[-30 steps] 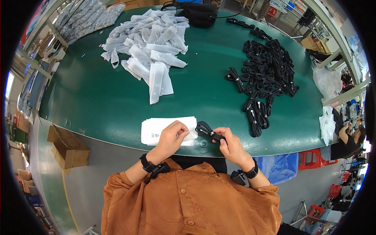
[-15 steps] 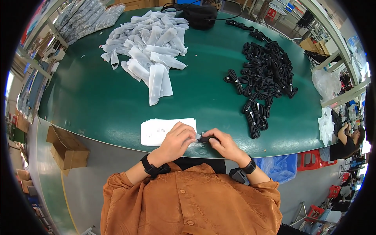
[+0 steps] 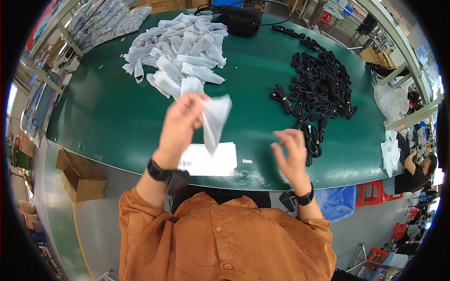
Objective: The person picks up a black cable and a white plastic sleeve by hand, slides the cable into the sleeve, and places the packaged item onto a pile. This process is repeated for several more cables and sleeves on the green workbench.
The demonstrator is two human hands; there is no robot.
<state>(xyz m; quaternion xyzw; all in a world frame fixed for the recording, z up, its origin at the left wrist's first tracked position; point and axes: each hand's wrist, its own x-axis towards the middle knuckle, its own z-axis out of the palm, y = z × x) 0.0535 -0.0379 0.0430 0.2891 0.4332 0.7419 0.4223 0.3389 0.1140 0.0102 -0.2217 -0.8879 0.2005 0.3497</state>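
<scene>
A small translucent white bag (image 3: 214,121) is held up above the green table's near edge, pinched at its top corner by the left hand (image 3: 180,125), hanging limp and pointed downward.

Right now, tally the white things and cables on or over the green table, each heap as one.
White pouch in left hand: 1
Flat white sheet: 1
Heap of white pouches: 1
Heap of black cable bundles: 1
Total: 4
</scene>
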